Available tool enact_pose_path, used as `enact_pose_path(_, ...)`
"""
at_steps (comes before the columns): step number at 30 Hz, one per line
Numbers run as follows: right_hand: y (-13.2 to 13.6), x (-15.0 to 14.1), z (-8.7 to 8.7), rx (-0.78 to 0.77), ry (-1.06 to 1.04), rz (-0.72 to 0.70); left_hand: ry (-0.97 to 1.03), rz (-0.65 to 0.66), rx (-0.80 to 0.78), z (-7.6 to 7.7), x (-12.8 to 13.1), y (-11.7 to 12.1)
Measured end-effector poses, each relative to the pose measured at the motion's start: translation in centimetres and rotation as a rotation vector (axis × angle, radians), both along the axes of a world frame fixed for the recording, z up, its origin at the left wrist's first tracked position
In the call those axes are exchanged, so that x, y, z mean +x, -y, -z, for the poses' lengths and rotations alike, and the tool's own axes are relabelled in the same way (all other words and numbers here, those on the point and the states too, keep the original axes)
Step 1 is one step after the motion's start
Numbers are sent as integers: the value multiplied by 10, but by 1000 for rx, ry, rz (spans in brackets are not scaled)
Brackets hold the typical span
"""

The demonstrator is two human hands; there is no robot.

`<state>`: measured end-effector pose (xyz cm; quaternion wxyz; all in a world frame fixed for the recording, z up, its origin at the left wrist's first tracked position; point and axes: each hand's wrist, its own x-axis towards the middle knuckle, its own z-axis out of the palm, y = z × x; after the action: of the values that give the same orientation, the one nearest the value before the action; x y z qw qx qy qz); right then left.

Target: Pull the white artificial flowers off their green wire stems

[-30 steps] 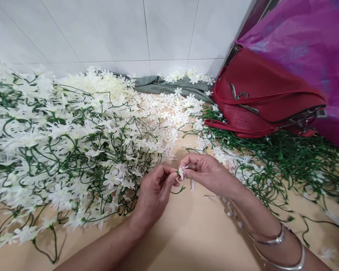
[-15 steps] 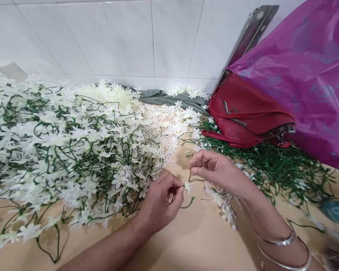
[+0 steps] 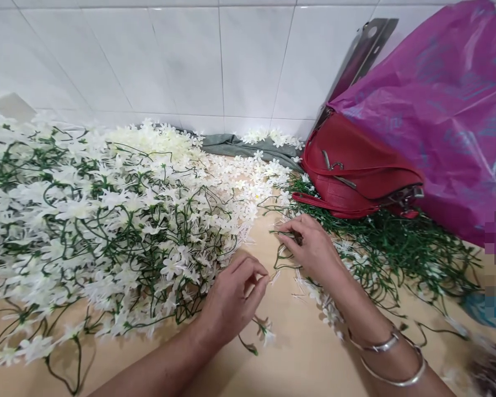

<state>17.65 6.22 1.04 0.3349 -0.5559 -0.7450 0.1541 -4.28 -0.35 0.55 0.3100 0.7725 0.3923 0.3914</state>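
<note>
My left hand [image 3: 231,300] hovers low over the tan surface [image 3: 281,358], fingers curled with thumb and forefinger pinched; nothing shows clearly between them. A green stem with a small white flower [image 3: 267,334] lies just below that hand. My right hand [image 3: 310,245] reaches forward with its fingers pinched on a thin green stem [image 3: 283,234] at the edge of the bare green stems [image 3: 400,248]. A large heap of white artificial flowers on green vines [image 3: 99,220] fills the left side. Loose white flower heads [image 3: 252,176] lie behind the hands.
A red handbag [image 3: 355,171] leans against a purple plastic bag [image 3: 434,110] at the right. A grey cloth [image 3: 240,144] lies along the white tiled wall. Small white plastic pieces [image 3: 314,289] are scattered beside my right wrist, which wears two silver bangles [image 3: 392,358].
The hands have parted. The flowered stem that my left hand pinched now lies on the surface below it. My right hand has moved forward to the green stems.
</note>
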Motion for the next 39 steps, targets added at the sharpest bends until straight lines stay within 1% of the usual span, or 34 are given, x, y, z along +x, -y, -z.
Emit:
enact_pose_path(4,2,0,-11,14,-133,46,85,-87,-9,3,1,0)
enact_pose_path(6,5,-2,-20,-18,-236,88,126,-132,-11,5,1,0)
enact_pose_path(8,10,-7,-29,-79,-331,70,184,-169,-32,6,1,-1)
enact_pose_path(10,17,-16,-38,-151,-387,-42,247,-185,-67,7,2,-1)
enact_pose_path(13,27,-32,-45,-261,-407,-254,284,-162,-108,8,1,-2)
enact_pose_path(15,32,-39,-46,-300,-413,-337,293,-141,-142,8,1,-2)
enact_pose_path(16,33,-41,-46,-309,-417,-357,307,-135,-169,9,1,-2)
enact_pose_path(18,31,-41,-42,-312,-431,-337,375,-134,-234,9,1,-1)
enact_pose_path(19,29,-39,-39,-298,-439,-293,420,-136,-267,9,1,0)
enact_pose_path(21,23,-32,-31,-231,-439,-159,495,-136,-331,8,1,1)
enact_pose_path(23,17,-26,-21,-145,-394,-37,539,-133,-376,5,1,2)
enact_pose_path(25,12,-20,-12,-73,-319,27,557,-135,-409,3,1,3)
enact_pose_path(28,9,-16,-4,6,-208,37,573,-143,-447,1,0,3)
enact_pose_path(32,7,-16,-3,88,-55,27,556,-135,-444,3,-2,3)
enact_pose_path(35,0,-16,-7,88,81,22,550,-129,-420,6,-1,1)
enact_pose_path(39,-16,-18,-14,-14,357,-3,560,-144,-394,9,2,-1)
